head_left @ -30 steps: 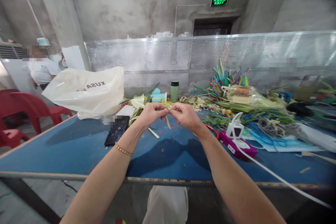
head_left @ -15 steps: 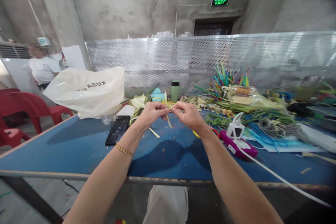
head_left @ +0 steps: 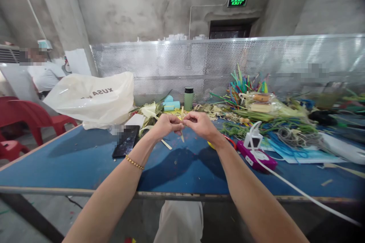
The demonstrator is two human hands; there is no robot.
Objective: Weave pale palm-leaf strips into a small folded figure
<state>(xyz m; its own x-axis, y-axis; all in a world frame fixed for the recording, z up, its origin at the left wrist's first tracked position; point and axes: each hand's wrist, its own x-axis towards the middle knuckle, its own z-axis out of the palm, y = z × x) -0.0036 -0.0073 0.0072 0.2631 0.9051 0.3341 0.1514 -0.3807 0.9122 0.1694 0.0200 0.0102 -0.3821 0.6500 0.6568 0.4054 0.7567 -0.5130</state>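
My left hand and my right hand meet above the blue table, fingertips touching or nearly so. Between them is a thin pale-yellow strip, like a piece of dried leaf, its ends showing above and below the fingers. The left fingers are pinched on this strip. My right thumb and index finger press together at the same spot; what lies between them is too small to make out. Beneath the left wrist rests a dark tablet or phone. Another pale strip lies on the table near the left hand.
A large white plastic bag stands at the left. Behind my hands is a green bottle. To the right are a purple power strip with a white charger and cable, coils of cord, and colourful stems. A person is at far left.
The pale strip has turned more upright between my fingers, and my hands have come closer together. The whole view has shifted slightly.
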